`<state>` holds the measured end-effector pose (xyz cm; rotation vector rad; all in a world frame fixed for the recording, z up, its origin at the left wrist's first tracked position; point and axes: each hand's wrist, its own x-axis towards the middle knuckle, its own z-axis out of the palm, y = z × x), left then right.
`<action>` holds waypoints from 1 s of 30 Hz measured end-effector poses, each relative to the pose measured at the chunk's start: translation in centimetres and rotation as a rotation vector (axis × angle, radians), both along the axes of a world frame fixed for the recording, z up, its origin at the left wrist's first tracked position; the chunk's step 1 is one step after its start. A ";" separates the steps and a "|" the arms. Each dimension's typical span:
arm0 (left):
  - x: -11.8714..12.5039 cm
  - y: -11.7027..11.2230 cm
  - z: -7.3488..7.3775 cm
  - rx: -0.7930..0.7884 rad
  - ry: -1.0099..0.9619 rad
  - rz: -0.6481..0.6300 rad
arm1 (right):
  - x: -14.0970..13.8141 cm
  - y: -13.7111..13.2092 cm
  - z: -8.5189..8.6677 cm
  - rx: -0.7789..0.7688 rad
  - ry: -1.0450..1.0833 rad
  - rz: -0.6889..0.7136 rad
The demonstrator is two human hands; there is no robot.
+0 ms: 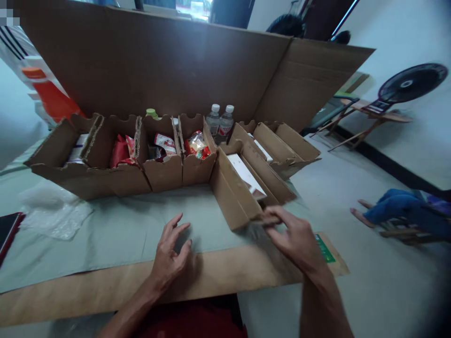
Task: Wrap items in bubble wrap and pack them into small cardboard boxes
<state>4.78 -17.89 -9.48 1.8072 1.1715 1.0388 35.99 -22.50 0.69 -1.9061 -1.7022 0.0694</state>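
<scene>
My right hand (294,237) is closed on the near end of a cardboard box (232,197), its fingers curled over the top edge. Inside that box stands a white carton (245,174). Motion blurs the patch just under my right fingers. Over the front of the cloth-covered table (141,244), my left hand (172,251) is open and holds nothing, thumb and fingers apart. Beyond it, a row of cardboard bins includes one with red packets (123,151) and another with a wrapped snack packet (198,143).
Clear plastic wrapping (56,211) lies at left, near a dark red-edged object (9,234). Two water bottles (225,123) and an orange bottle (49,94) stand behind the bins. A tall cardboard panel (169,65) backs the table. A fan (407,84) and a seated person's legs (391,209) are at right.
</scene>
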 end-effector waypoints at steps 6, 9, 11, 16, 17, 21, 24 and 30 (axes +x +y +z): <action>2.1 0.7 1.7 0.062 -0.018 -0.109 | 6.2 -13.2 -2.3 0.106 0.241 -0.305; 4.7 0.2 1.3 0.085 -0.021 -0.293 | 6.0 -15.1 -5.1 0.129 0.470 -0.356; 6.1 -0.3 0.7 0.068 -0.036 -0.372 | 4.8 -14.7 -6.9 0.064 0.563 -0.279; 5.3 -0.9 -0.3 0.048 -0.098 -0.069 | 0.7 -9.3 -8.6 -0.004 0.595 -0.138; 4.5 -0.6 -0.3 0.023 -0.089 0.019 | -0.2 -7.8 -8.5 -0.018 0.602 -0.100; 0.4 1.0 0.0 -0.043 -0.042 0.258 | -3.0 -2.6 -8.0 -0.071 0.625 0.107; -1.7 2.0 0.0 -0.028 -0.049 0.291 | -1.9 0.2 -8.2 -0.029 0.624 0.144; -2.3 2.2 -1.1 -0.049 0.035 0.274 | 5.6 7.3 -10.0 0.033 0.636 -0.137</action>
